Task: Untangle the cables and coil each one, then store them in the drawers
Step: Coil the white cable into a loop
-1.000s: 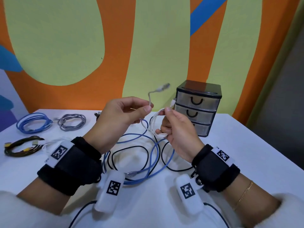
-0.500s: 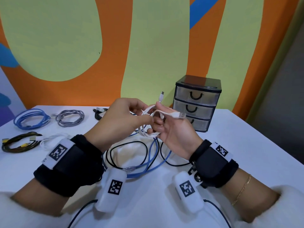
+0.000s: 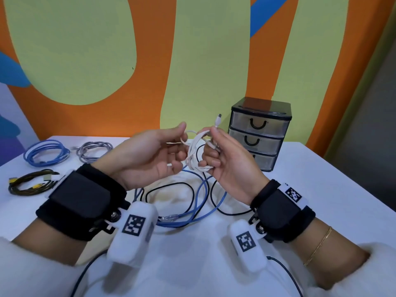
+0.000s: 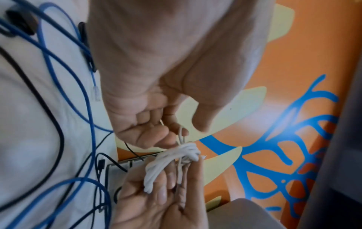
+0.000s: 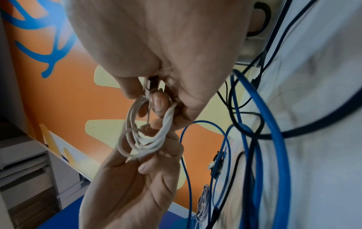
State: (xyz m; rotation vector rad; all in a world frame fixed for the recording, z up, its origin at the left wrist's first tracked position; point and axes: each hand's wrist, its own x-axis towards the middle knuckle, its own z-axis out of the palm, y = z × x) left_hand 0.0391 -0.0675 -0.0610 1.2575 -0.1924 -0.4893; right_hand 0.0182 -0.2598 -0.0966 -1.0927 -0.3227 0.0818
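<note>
A white cable (image 3: pixel 194 156) is wound into a small coil held in the air between both hands. My right hand (image 3: pixel 209 146) grips the coil with curled fingers, and one white plug (image 3: pixel 219 120) sticks up above its thumb. My left hand (image 3: pixel 181 146) pinches a loose loop of the same cable beside the coil. The wrist views show the coil (image 4: pixel 176 156) (image 5: pixel 149 139) between the left fingers (image 4: pixel 156 136) and right fingers (image 5: pixel 158 102). Below the hands, a blue cable (image 3: pixel 199 202) and a black cable (image 3: pixel 171 187) lie tangled on the table. The drawer unit (image 3: pixel 260 133) stands behind, all three drawers closed.
Three coiled cables lie at the table's left: a blue one (image 3: pixel 46 152), a grey one (image 3: pixel 94 150) and a black-and-yellow one (image 3: pixel 30 183). The white table (image 3: pixel 321 200) ends at the painted wall behind and drops off at the right.
The white cable's free end, raised by the left hand a second ago, has been wound in. Both hands have turned palms up, with the coil now hanging from the right fingers.
</note>
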